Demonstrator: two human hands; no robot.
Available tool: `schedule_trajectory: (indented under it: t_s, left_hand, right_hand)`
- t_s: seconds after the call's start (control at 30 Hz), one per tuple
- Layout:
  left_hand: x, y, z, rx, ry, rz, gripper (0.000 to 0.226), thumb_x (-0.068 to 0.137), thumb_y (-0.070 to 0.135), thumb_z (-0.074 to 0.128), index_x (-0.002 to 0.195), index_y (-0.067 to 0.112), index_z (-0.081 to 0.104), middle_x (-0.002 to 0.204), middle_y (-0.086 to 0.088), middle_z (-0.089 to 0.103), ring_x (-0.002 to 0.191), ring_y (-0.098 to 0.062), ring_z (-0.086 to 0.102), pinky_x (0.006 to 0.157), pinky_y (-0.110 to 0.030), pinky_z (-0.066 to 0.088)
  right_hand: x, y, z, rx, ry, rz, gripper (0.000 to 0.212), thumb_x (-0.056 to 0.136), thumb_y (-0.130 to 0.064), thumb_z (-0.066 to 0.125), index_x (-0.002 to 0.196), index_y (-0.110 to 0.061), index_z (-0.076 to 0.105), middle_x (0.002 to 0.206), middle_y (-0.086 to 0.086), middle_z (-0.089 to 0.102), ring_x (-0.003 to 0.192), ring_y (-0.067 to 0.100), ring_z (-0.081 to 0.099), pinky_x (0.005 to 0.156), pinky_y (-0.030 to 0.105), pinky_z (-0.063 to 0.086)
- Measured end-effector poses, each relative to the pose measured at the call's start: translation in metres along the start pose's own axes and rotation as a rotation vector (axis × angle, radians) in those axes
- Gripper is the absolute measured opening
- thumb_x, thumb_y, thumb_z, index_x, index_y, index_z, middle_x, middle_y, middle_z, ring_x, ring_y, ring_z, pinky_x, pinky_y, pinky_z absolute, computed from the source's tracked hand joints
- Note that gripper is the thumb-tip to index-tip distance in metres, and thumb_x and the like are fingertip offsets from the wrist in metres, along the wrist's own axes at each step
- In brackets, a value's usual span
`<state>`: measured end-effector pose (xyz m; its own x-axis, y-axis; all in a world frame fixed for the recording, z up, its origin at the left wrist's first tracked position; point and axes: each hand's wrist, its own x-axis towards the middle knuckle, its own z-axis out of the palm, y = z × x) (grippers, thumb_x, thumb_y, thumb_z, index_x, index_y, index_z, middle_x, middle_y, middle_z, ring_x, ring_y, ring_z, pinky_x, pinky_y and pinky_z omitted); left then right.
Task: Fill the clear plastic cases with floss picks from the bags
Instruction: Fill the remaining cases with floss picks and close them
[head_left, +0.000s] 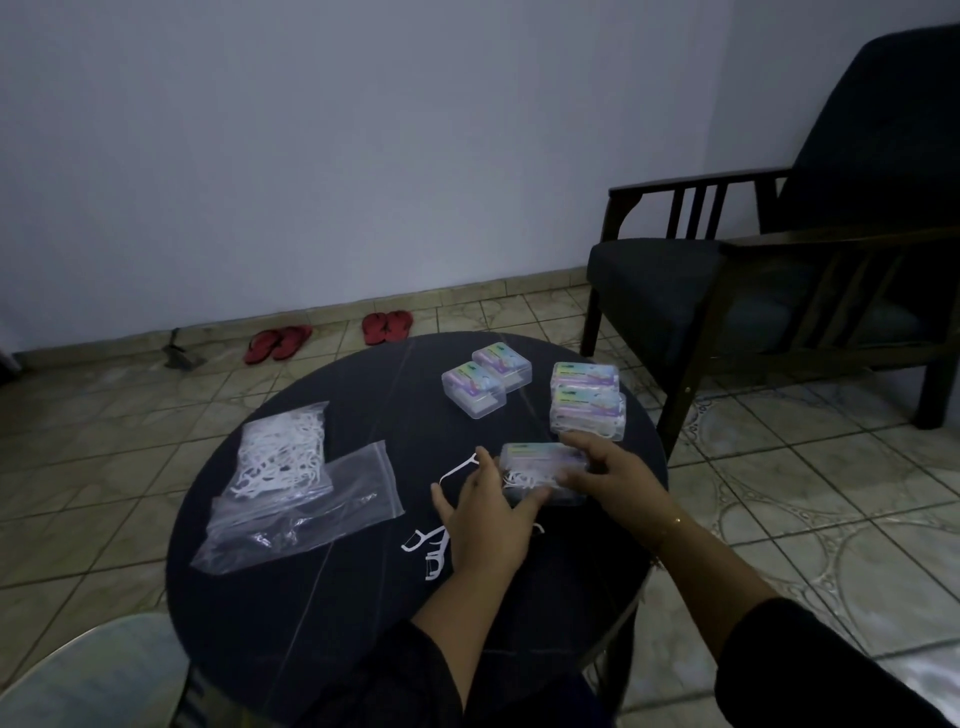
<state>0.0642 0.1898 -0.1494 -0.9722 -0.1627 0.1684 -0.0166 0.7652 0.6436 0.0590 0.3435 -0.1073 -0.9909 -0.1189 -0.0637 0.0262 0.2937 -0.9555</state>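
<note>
Five clear plastic cases sit on the round dark table (322, 613). Each one is a small see-through box with a shiny rainbow label on its lid. The case I am working on (543, 470) has white floss picks inside, and it lies in the middle of the table. Both my hands are on it. My left hand (488, 514) holds its near left side, with the fingers bent around the edge. My right hand (602, 475) holds its right side, with one finger reaching over the far edge of the lid.

Two cases (488, 379) sit side by side at the far edge of the table, past my left hand. Two more full cases (587, 397) sit touching each other, just past my right hand.

Two bags lie on the left part of the table. The far bag (283, 449) is full of white picks. The near bag (301, 512) looks almost empty and flat.

A few loose picks (428, 553) lie on the table just near my left hand, and one more pick (457, 470) lies at my left fingertips.

Beyond the table, two pairs of red sandals (332, 335) rest on the floor by the wall. A dark chair (769, 280) stands to the right of the table.
</note>
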Motion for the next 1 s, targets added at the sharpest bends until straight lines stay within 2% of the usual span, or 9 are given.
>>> schedule_trajectory:
  t_s: [0.07, 0.13, 0.23, 0.33, 0.53, 0.7, 0.8, 0.9, 1.0]
  left_hand:
    - [0.001, 0.0, -0.001, -0.009, -0.019, -0.014, 0.088, 0.088, 0.057, 0.049, 0.152, 0.015, 0.006, 0.142, 0.006, 0.046, 0.139, -0.005, 0.026, 0.113, -0.042, -0.021]
    - [0.001, 0.001, -0.002, -0.011, -0.029, -0.015, 0.083, 0.091, 0.052, 0.049, 0.152, 0.014, 0.007, 0.142, 0.004, 0.046, 0.139, -0.007, 0.026, 0.114, -0.042, -0.02]
    - [0.002, 0.001, -0.003, -0.003, -0.035, -0.009, 0.076, 0.095, 0.046, 0.046, 0.152, 0.014, 0.008, 0.142, 0.005, 0.046, 0.138, -0.007, 0.028, 0.114, -0.042, -0.02]
    - [0.002, -0.001, -0.002, 0.002, -0.036, 0.009, 0.071, 0.096, 0.045, 0.042, 0.152, 0.018, 0.009, 0.142, 0.006, 0.046, 0.136, -0.006, 0.032, 0.113, -0.042, -0.021]
    - [-0.001, 0.0, -0.004, 0.063, -0.035, 0.038, 0.062, 0.099, 0.039, 0.038, 0.152, 0.023, 0.009, 0.142, 0.006, 0.044, 0.134, -0.004, 0.033, 0.114, -0.043, -0.019]
    - [-0.003, 0.001, -0.003, 0.151, -0.029, 0.093, 0.059, 0.102, 0.032, 0.033, 0.152, 0.022, 0.004, 0.14, 0.007, 0.045, 0.132, -0.003, 0.036, 0.114, -0.045, -0.017]
    - [-0.008, 0.006, -0.005, 0.166, -0.007, 0.15, 0.057, 0.102, 0.029, 0.032, 0.152, 0.029, 0.002, 0.137, 0.009, 0.046, 0.13, -0.002, 0.036, 0.114, -0.045, -0.014]
    - [-0.013, 0.009, -0.004, 0.182, 0.033, 0.237, 0.053, 0.102, 0.024, 0.036, 0.15, 0.033, 0.016, 0.139, 0.007, 0.048, 0.135, -0.006, 0.032, 0.113, -0.045, -0.014]
    - [-0.014, 0.006, 0.0, 0.25, 0.061, 0.286, 0.051, 0.1, 0.023, 0.044, 0.148, 0.029, 0.029, 0.138, 0.002, 0.052, 0.135, -0.015, 0.037, 0.112, -0.049, -0.01]
  right_hand:
    - [-0.003, 0.003, -0.003, -0.091, -0.003, -0.024, 0.049, 0.087, -0.012, 0.064, 0.133, -0.023, 0.05, 0.144, -0.002, 0.042, 0.124, 0.009, 0.043, 0.096, 0.018, 0.034]
    - [-0.003, 0.004, -0.003, -0.137, 0.003, -0.029, 0.046, 0.088, -0.013, 0.063, 0.131, -0.025, 0.053, 0.15, -0.004, 0.035, 0.133, 0.012, 0.036, 0.1, 0.02, 0.027]
    - [-0.005, 0.006, -0.001, -0.195, 0.012, -0.044, 0.044, 0.09, -0.015, 0.061, 0.131, -0.027, 0.052, 0.153, -0.006, 0.028, 0.137, 0.012, 0.03, 0.104, 0.021, 0.023]
    - [-0.007, 0.007, 0.002, -0.311, 0.023, -0.059, 0.045, 0.092, -0.02, 0.058, 0.135, -0.03, 0.047, 0.155, -0.007, 0.022, 0.138, 0.014, 0.029, 0.109, 0.028, 0.026]
    - [-0.008, 0.012, 0.006, -0.415, 0.051, -0.094, 0.048, 0.094, -0.022, 0.055, 0.139, -0.029, 0.042, 0.157, -0.007, 0.016, 0.139, 0.015, 0.026, 0.113, 0.032, 0.026]
    - [-0.009, 0.018, 0.011, -0.485, 0.155, -0.125, 0.048, 0.097, -0.021, 0.05, 0.143, -0.024, 0.038, 0.157, -0.007, 0.016, 0.139, 0.012, 0.027, 0.109, 0.023, 0.025]
    - [-0.011, 0.022, 0.016, -0.545, 0.193, -0.159, 0.05, 0.098, -0.022, 0.046, 0.146, -0.019, 0.031, 0.158, -0.003, 0.014, 0.141, 0.011, 0.022, 0.108, 0.019, 0.021]
    - [-0.013, 0.023, 0.019, -0.589, 0.23, -0.188, 0.054, 0.098, -0.022, 0.046, 0.148, -0.015, 0.026, 0.158, 0.001, 0.014, 0.141, 0.012, 0.02, 0.106, 0.015, 0.017]
    - [-0.015, 0.025, 0.022, -0.65, 0.273, -0.218, 0.056, 0.098, -0.022, 0.045, 0.148, -0.015, 0.023, 0.158, 0.004, 0.013, 0.141, 0.013, 0.02, 0.103, 0.012, 0.014]
